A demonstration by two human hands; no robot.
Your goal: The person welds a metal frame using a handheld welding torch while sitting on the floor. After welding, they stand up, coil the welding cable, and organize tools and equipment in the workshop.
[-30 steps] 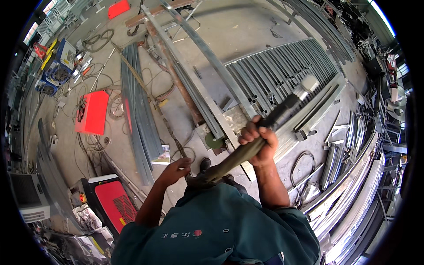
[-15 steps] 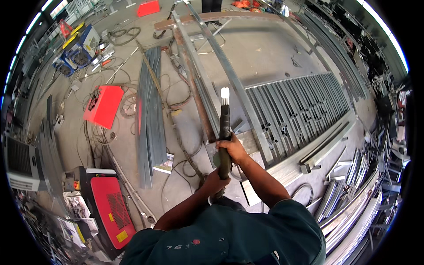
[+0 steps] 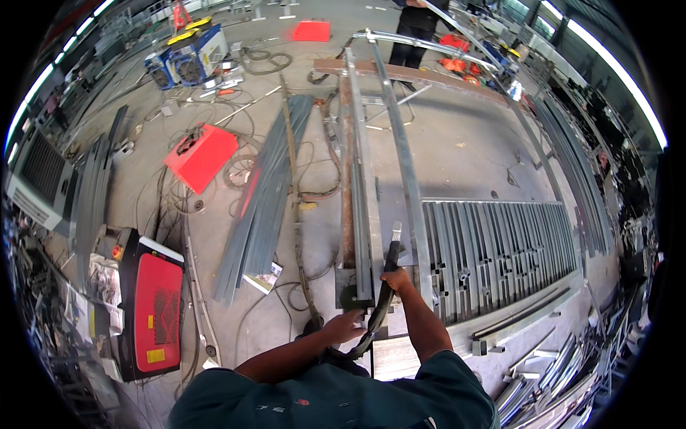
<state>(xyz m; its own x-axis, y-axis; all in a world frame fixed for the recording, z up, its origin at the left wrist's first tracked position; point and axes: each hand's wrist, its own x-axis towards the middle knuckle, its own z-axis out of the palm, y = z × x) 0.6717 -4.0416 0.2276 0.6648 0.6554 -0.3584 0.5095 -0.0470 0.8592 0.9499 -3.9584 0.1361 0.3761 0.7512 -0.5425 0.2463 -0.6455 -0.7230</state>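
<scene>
Steel everywhere: long galvanised rails (image 3: pixel 361 179) run from 12 o'clock down to centre frame, ending w/ a rusty beam (image 3: pixel 346 214) alongside, just left of them. Right hand (image 3: pixel 397 280) is closed round a black torch-like tool (image 3: pixel 391 259), its pale tip pointing up toward 12 o'clock, close beside the rails' near end. A thick black hose (image 3: pixel 375 322) curves down from the tool toward 6 o'clock. Left hand (image 3: pixel 345 327) sits lower, fingers wrapped on that hose near the bend; grip looks closed but partly hidden by the hose. Both forearms come in from 6 o'clock, above a dark green shirt (image 3: pixel 329 400).

At 3 o'clock of the hands: a flat rack of grey metal slats (image 3: pixel 500 250) lying side by side on the floor, w/ more loose profiles (image 3: pixel 543 386) heaped toward 4–5 o'clock. At 10 o'clock of the hands: a bundle of grey strips (image 3: pixel 268 193) lying diagonal on the concrete, cables looped around it. Further out at 10 o'clock, a red box (image 3: pixel 201 156). At 8 o'clock, a red-and-black machine (image 3: pixel 153 311) standing by the edge. Blue machine (image 3: pixel 187 61) at 11 o'clock, far off. Another person's legs (image 3: pixel 409 43) stand at 12 o'clock, well apart.
</scene>
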